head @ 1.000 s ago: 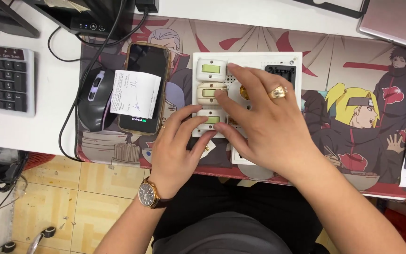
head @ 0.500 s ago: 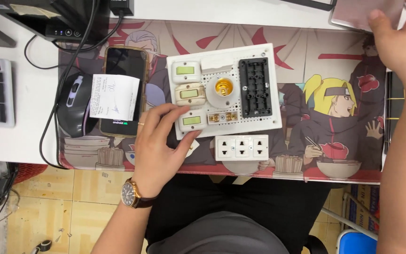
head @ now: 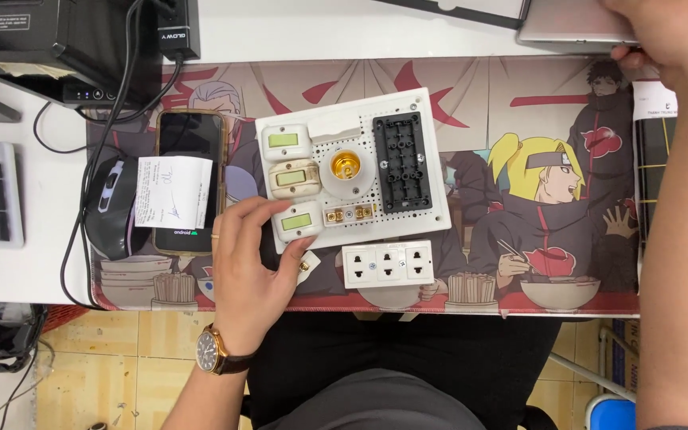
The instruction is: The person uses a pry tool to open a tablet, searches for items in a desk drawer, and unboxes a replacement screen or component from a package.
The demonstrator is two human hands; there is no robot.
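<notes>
Right now your left hand (head: 248, 267) steadies the white perforated board (head: 352, 167) at its lower-left corner, fingers spread flat, clamped on nothing, thumb touching the lowest of three cream switches (head: 296, 220). Your right hand (head: 662, 32) is up at the top-right edge beside a grey laptop (head: 571, 28); can't tell whether its fingers are closed on anything. Step looks like bracing the board while the other hand fetches something; judged next: bring the right hand back over the board. Board lies slightly tilted on the printed mat (head: 519, 103), mid-bench, carrying a brass lamp socket (head: 345, 166), a black frame (head: 401, 162) and small brass terminals (head: 349, 213). A loose white triple socket (head: 388, 264) sits just below it, apart.
</notes>
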